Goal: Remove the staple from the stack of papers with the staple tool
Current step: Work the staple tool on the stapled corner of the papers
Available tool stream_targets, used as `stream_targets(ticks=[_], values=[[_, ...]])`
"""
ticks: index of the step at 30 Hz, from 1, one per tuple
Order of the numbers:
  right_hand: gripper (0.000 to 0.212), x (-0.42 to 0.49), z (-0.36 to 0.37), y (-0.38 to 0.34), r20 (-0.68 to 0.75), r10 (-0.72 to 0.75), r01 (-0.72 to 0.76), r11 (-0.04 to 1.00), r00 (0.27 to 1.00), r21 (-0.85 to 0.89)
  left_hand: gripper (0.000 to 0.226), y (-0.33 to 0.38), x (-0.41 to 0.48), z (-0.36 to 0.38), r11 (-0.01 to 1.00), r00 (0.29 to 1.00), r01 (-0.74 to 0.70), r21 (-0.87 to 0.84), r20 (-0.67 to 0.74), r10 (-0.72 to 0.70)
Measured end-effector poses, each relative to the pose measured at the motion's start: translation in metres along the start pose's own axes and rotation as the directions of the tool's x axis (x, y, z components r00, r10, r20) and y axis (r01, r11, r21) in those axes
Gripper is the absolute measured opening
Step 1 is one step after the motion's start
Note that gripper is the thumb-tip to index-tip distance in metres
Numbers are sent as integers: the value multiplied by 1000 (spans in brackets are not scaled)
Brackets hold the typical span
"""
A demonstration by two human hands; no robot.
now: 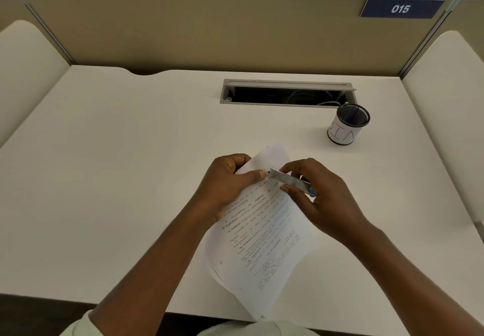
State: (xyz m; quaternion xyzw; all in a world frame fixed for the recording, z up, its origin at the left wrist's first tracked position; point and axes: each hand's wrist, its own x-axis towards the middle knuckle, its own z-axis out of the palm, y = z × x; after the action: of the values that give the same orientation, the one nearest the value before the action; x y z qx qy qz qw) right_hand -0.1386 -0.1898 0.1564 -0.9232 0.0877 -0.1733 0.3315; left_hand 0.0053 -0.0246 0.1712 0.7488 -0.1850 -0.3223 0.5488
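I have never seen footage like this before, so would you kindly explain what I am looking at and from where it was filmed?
There is no machine here: one wide-angle camera sits on a person's head, looking down at their own two bare hands over a white desk. The left hand grips a stack of printed papers near its top corner. The right hand holds a small metal staple tool, its tip at that corner beside the left thumb; the staple itself is too small to see. Further back stand a mesh cup labelled BIN, an open cable slot, and a sign reading 015.

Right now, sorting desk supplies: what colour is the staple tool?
Shiny silver metal staple tool, blue at its rear end; head view.
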Motion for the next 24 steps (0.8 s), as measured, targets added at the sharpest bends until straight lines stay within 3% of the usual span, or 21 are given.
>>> stream_targets(ticks=[13,21,24], values=[[12,4,-13,-11,59,-51,48,997,997,54,6,19,-11,-7,991,995,-71,116,73,63],[9,-3,-7,-19,30,108,-112,957,994,269,4,22,-17,-8,988,991,-112,102,82,104],[6,-3,-8,-22,70,205,-213,849,976,483,5,21,-21,-5,988,988,-122,91,110,112]])
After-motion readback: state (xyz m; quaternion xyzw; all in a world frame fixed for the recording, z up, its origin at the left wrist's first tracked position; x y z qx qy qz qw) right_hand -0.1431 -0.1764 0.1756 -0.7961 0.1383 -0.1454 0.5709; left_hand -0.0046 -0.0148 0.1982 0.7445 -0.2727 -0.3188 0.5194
